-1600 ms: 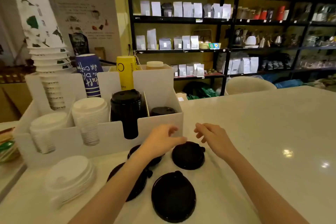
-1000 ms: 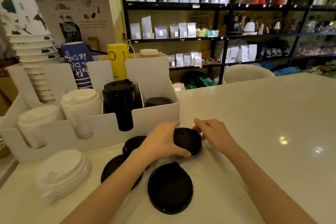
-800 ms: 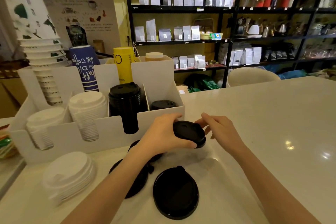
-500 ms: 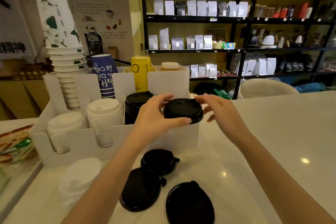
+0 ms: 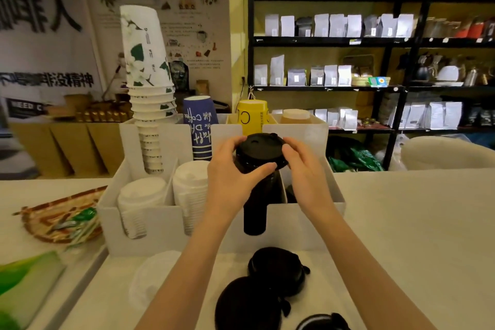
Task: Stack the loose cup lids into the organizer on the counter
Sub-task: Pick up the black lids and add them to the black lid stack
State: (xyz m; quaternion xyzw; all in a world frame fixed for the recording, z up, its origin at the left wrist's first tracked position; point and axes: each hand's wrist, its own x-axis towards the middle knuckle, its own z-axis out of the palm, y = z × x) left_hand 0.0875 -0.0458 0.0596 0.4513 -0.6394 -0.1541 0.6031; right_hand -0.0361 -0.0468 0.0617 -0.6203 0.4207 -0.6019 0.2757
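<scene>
Both hands hold one black cup lid [image 5: 258, 151] above the white organizer [image 5: 160, 225]. My left hand [image 5: 233, 177] grips its left and front rim; my right hand [image 5: 305, 171] pinches its right rim. The lid hovers right over the tall stack of black lids [image 5: 255, 211] in the organizer's third front slot. Loose on the counter lie a small black lid [image 5: 277, 268], a larger black lid [image 5: 246, 303], a third black lid [image 5: 321, 323] cut by the bottom edge, and a pile of white lids [image 5: 152, 278].
White lid stacks [image 5: 142, 203] fill the organizer's left slots; paper cup stacks [image 5: 147, 83] stand behind. A woven tray with packets [image 5: 61, 220] lies on the left. Black shelving with bags [image 5: 348, 61] lines the back wall. A pale chair back [image 5: 442, 153] is behind the counter.
Both hands took a black lid from the counter and raised it up and away over the organizer, to above the black lid stack. The camera tilted up.
</scene>
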